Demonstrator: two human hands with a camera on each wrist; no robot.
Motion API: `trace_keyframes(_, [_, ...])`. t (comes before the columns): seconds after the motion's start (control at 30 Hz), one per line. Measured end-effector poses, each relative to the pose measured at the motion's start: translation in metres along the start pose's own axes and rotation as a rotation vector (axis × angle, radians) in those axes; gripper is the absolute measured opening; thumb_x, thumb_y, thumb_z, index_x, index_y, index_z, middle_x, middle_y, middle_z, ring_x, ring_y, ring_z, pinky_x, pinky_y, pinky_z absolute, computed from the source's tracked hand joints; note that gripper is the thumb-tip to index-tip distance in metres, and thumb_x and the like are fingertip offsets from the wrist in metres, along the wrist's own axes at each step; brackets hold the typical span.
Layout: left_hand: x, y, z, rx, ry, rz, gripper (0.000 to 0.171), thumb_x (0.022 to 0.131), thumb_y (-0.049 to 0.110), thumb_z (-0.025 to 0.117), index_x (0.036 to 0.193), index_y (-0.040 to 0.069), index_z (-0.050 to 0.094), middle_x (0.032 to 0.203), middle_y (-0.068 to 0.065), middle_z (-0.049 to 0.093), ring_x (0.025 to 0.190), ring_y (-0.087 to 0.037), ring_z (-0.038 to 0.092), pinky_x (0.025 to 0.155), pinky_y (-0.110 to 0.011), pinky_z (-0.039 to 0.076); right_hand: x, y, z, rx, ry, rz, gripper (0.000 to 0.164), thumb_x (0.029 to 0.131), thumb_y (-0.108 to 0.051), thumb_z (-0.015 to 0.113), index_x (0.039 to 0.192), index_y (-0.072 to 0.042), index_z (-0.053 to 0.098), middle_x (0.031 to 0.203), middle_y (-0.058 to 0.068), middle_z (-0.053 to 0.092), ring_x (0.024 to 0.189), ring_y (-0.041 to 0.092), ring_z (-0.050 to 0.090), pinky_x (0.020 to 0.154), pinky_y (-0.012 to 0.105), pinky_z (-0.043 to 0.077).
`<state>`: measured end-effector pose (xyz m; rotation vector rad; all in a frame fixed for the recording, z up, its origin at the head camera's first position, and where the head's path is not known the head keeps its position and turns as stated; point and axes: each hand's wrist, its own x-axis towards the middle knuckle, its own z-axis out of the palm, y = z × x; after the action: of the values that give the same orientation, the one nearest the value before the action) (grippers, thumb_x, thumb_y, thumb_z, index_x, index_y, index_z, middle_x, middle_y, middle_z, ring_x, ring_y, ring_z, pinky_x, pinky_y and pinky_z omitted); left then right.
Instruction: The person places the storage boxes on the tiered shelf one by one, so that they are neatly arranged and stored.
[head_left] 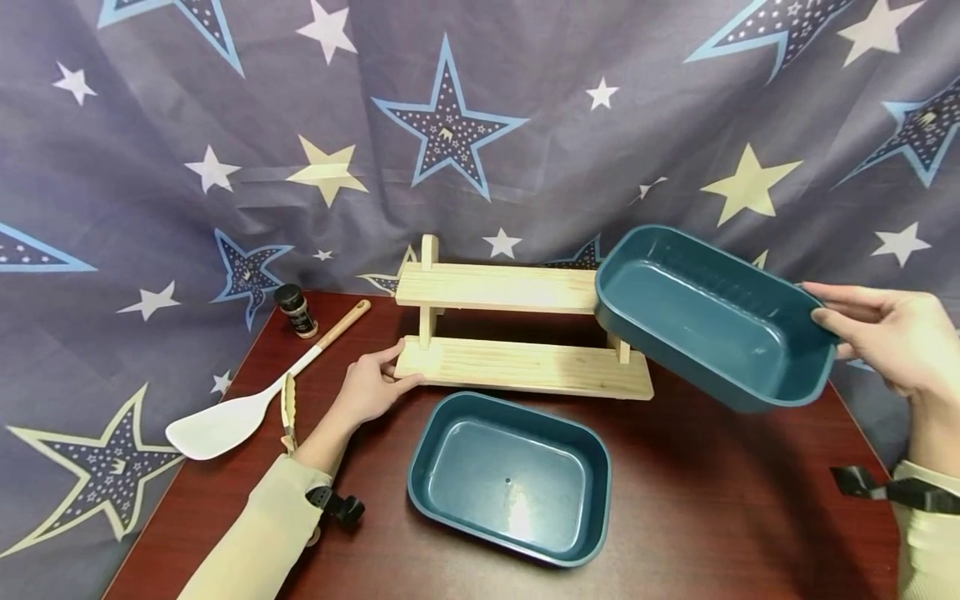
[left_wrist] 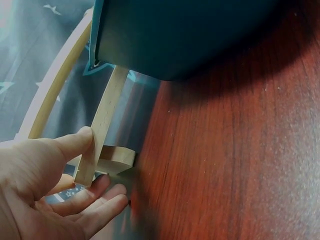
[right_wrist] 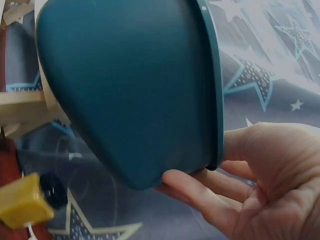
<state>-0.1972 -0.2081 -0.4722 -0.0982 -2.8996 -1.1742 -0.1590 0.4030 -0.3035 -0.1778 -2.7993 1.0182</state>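
My left hand (head_left: 375,387) pinches the left end of the lower board of a two-tier wooden shelf rack (head_left: 517,362), thumb on one face and fingers round the other. In the left wrist view the board's end (left_wrist: 92,160) lies between thumb and fingers. My right hand (head_left: 885,329) grips the right end of a teal plastic bin (head_left: 675,367), raised and tilted, its open side facing the head camera. This bin overlaps the right end of the rack's upper board. A second teal bin (head_left: 510,546) stands on the table in front of the rack.
A white spatula (head_left: 225,425) with a wooden handle lies at the left, near a black-capped spice jar (head_left: 296,310). Tongs (head_left: 288,408) are partly hidden by my left forearm. A yellow container with a black cap (right_wrist: 25,200) shows in the right wrist view. A star-patterned curtain (head_left: 480,217) hangs behind.
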Motion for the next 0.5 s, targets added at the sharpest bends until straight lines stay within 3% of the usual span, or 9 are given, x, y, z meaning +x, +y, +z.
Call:
trace_keyframes(0.03, [0.0, 0.0, 0.0, 0.0, -0.001, -0.002, 0.077, 0.092, 0.035, 0.085, 0.156, 0.007, 0.053, 0.092, -0.014, 0.079, 0.078, -0.013, 0.074, 0.081, -0.035, 0.058, 0.004, -0.005, 0.002, -0.012, -0.001, -0.011, 0.056, 0.108, -0.035, 0.062, 0.155, -0.005, 0.055, 0.077, -0.055, 0.048, 0.053, 0.0, 0.069, 0.036, 0.035, 0.034])
trace_keyframes(0.1, [-0.001, 0.001, 0.0, 0.001, -0.001, -0.005, 0.077, 0.092, 0.034, 0.085, 0.156, 0.007, 0.052, 0.093, -0.014, 0.079, 0.078, -0.013, 0.074, 0.081, -0.035, 0.058, 0.011, -0.015, 0.006, -0.016, -0.008, -0.024, 0.059, 0.108, -0.036, 0.062, 0.154, 0.0, 0.054, 0.076, -0.054, 0.048, 0.054, 0.0, 0.07, 0.038, 0.035, 0.035])
trace_keyframes(0.17, [-0.001, 0.001, -0.001, 0.0, 0.0, -0.007, 0.077, 0.092, 0.034, 0.085, 0.156, 0.007, 0.052, 0.093, -0.014, 0.079, 0.078, -0.014, 0.075, 0.081, -0.036, 0.059, 0.018, -0.024, 0.01, -0.017, -0.008, -0.037, 0.058, 0.107, -0.037, 0.064, 0.153, -0.002, 0.057, 0.077, -0.052, 0.052, 0.055, 0.0, 0.07, 0.038, 0.035, 0.036])
trace_keyframes(0.2, [-0.001, 0.001, -0.001, -0.001, 0.002, -0.006, 0.077, 0.092, 0.033, 0.086, 0.156, 0.007, 0.053, 0.093, -0.015, 0.08, 0.078, -0.014, 0.075, 0.082, -0.037, 0.059, 0.021, -0.027, 0.011, -0.012, -0.01, -0.05, 0.057, 0.107, -0.036, 0.064, 0.152, -0.002, 0.057, 0.082, -0.045, 0.061, 0.055, 0.001, 0.071, 0.038, 0.034, 0.037])
trace_keyframes(0.3, [-0.001, 0.002, -0.001, -0.004, 0.004, -0.006, 0.076, 0.092, 0.032, 0.086, 0.156, 0.007, 0.053, 0.094, -0.015, 0.08, 0.08, -0.016, 0.077, 0.084, -0.04, 0.06, 0.028, -0.036, 0.015, -0.013, -0.025, -0.067, 0.055, 0.106, -0.036, 0.066, 0.152, -0.006, 0.059, 0.082, -0.042, 0.065, 0.053, 0.003, 0.07, 0.037, 0.034, 0.037])
trace_keyframes(0.5, [-0.002, 0.002, -0.001, -0.004, 0.011, 0.001, 0.077, 0.091, 0.033, 0.086, 0.155, 0.007, 0.053, 0.091, -0.014, 0.08, 0.079, -0.017, 0.078, 0.084, -0.041, 0.061, 0.039, -0.053, 0.027, 0.046, -0.096, -0.088, 0.05, 0.106, -0.029, 0.067, 0.15, -0.006, 0.062, 0.076, -0.046, 0.06, 0.056, 0.005, 0.072, 0.039, 0.031, 0.037])
